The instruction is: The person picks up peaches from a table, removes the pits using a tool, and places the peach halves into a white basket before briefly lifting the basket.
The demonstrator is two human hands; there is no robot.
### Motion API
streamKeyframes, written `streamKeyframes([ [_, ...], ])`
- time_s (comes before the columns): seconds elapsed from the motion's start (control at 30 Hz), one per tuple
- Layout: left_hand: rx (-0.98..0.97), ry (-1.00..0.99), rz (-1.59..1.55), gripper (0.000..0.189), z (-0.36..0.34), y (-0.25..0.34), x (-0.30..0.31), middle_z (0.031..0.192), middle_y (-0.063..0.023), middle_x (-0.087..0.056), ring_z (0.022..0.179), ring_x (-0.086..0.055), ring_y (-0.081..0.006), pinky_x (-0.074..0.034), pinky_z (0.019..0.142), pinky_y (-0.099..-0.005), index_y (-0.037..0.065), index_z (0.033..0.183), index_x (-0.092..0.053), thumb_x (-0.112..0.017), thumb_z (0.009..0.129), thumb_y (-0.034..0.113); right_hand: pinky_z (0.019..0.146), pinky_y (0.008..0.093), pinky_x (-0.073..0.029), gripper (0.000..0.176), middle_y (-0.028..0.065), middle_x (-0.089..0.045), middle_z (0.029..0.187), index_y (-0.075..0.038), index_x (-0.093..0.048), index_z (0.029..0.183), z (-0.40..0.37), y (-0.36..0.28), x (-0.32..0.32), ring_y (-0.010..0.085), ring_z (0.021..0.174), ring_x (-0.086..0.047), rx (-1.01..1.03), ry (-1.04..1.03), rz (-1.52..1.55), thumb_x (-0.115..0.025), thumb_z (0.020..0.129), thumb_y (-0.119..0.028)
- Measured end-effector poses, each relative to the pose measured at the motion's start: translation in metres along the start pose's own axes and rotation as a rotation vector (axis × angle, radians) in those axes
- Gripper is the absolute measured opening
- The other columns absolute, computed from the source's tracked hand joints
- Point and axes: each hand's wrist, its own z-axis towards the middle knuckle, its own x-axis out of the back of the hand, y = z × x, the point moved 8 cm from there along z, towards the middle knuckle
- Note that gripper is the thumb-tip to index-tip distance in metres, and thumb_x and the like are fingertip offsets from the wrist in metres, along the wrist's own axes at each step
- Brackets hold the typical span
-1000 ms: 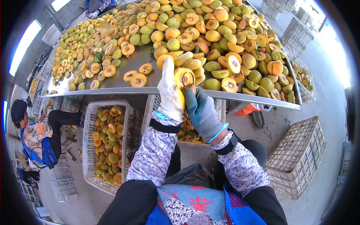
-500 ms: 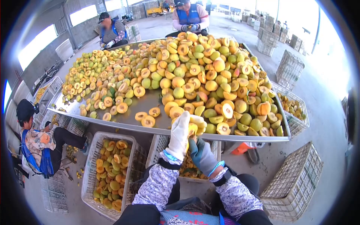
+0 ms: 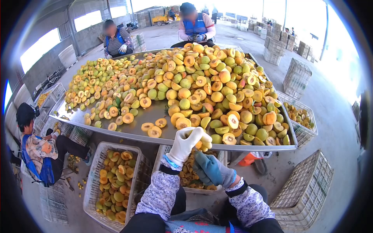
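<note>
My white-gloved left hand (image 3: 187, 144), fingers curled around a yellow-orange halved fruit (image 3: 199, 145), is at the metal surface's (image 3: 147, 116) near edge; blue-grey-gloved right hand (image 3: 213, 169), fingers bent, grip unclear, lies just below.

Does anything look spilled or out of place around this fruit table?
Yes. Small yellow pieces, apparently fruit, lie scattered on the floor near the seated person at left. They look spilled, being loose on the ground.

Fruit halves (image 3: 217, 85) on the table (image 3: 155, 110), 2 crates (image 3: 112, 182) (image 3: 223, 155) below its near edge.
</note>
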Motion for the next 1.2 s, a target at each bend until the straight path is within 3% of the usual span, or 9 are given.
streamKeyframes([
  [0.3,0.175,-0.18,0.177,0.044,0.001,-0.014,-0.001,0.075,-0.0109,-0.073,0.069,-0.068,-0.0143,-0.053,0.066,-0.0289,-0.003,0.078,-0.074,-0.058,0.101,0.031,0.037,0.0255,-0.028,0.057,-0.0031,-0.042,0.056,-0.011,-0.058,0.089,0.006,0.033,-0.024,0.008,0.04,-0.035,-0.141,-0.547,0.564,-0.042,0.101,-0.065],
  [0.4,0.153,-0.194,0.485,0.039,0.002,-0.027,0.001,0.078,-0.0067,-0.074,0.071,-0.066,-0.0105,-0.052,0.07,-0.027,-0.002,0.077,-0.073,-0.059,0.101,0.026,0.036,0.0251,-0.028,0.054,-0.0028,-0.044,0.057,-0.012,-0.058,0.088,-0.003,0.01,-0.004,0.0071,0.041,-0.037,-0.023,-0.036,-0.045,-0.043,0.102,-0.062],
  [0.57,0.041,0.075,-0.026,0.059,-0.004,-0.027,0.023,0.073,-0.0137,-0.069,0.06,-0.064,-0.0215,-0.05,0.059,-0.0301,-0.002,0.082,-0.069,-0.044,0.104,0.047,0.036,0.0235,-0.025,0.053,-0.0047,-0.036,0.055,-0.014,-0.053,0.085,0.008,0.025,-0.022,0.0069,0.04,-0.031,-0.081,-0.371,0.423,-0.039,0.104,-0.061],
  [0.63,0.052,0.254,-0.292,0.054,-0.012,-0.025,0.029,0.074,-0.0149,-0.067,0.06,-0.063,-0.0238,-0.051,0.056,-0.0329,-0.001,0.087,-0.067,-0.045,0.104,0.046,0.036,0.0226,-0.027,0.054,-0.0051,-0.04,0.057,-0.013,-0.055,0.087,0.017,0.023,-0.021,0.0066,0.041,-0.034,0.01,-0.262,0.263,-0.039,0.104,-0.061],
  [0.8,-0.222,0.595,-0.641,0.043,-0.035,-0.011,0.121,0.082,-0.0056,-0.067,0.063,-0.063,-0.0189,-0.053,0.054,-0.0333,0.006,0.1,-0.066,-0.051,0.102,0.046,0.058,0.0419,-0.048,0.048,0.0152,-0.065,0.069,-0.003,-0.068,0.09,0.041,0.041,0.018,0.0315,0.061,-0.062,0.369,0.265,-0.729,-0.053,0.102,-0.047],
  [0.87,-0.215,0.911,-0.274,0.045,-0.082,0.014,0.181,0.09,-0.0092,-0.072,0.071,-0.069,-0.0201,-0.057,0.059,-0.0332,0.005,0.108,-0.068,-0.051,0.102,0.047,0.068,0.0546,-0.052,0.037,0.0272,-0.067,0.081,-0.001,-0.067,0.09,0.038,0.05,0.031,0.0478,0.08,-0.065,0.349,0.369,-1.018,-0.059,0.099,-0.036],
  [0.93,0.105,0.911,0.093,0.046,-0.118,0.036,0.214,0.091,-0.0122,-0.074,0.074,-0.07,-0.0197,-0.057,0.065,-0.0292,-0.001,0.109,-0.07,-0.059,0.099,0.043,0.067,0.053,-0.052,0.036,0.0269,-0.067,0.08,-0.002,-0.068,0.091,0.031,0.031,0.029,0.0476,0.079,-0.066,0.405,0.42,-0.941,-0.061,0.099,-0.036],
  [1.13,-0.098,1.218,1.135,0.03,-0.17,0.035,0.308,0.102,-0.0169,-0.074,0.098,-0.07,-0.0291,-0.053,0.089,-0.0375,0.001,0.11,-0.071,-0.064,0.091,0.023,0.068,0.0512,-0.052,0.033,0.025,-0.067,0.077,0.0,-0.067,0.091,0.03,0.011,0.019,0.0448,0.076,-0.067,0.523,0.434,-0.79,-0.063,0.097,-0.032],
  [1.2,0.206,1.31,1.389,0.032,-0.192,0.015,0.333,0.107,-0.022,-0.072,0.101,-0.067,-0.0374,-0.051,0.091,-0.0428,0.002,0.111,-0.07,-0.061,0.089,0.024,0.067,0.0504,-0.052,0.03,0.0236,-0.067,0.074,0.0,-0.067,0.09,0.024,0.012,0.013,0.0435,0.073,-0.067,0.509,0.389,-0.698,-0.065,0.097,-0.03],
])
